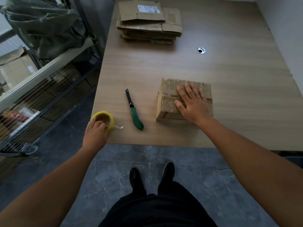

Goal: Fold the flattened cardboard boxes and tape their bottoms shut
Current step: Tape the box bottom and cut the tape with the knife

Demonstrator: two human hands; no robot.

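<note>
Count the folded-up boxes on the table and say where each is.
1. The folded box sits near the table's front edge, with the right hand flat on top. The stack of flattened boxes at the far end could hide something behind it.

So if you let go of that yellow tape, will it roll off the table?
Probably not: the tape lies flat on its side on the table, so it should stay put. It looks hollow, so it is likely light and easy for the left hand to lift. Its loose end may stick to things.
</note>
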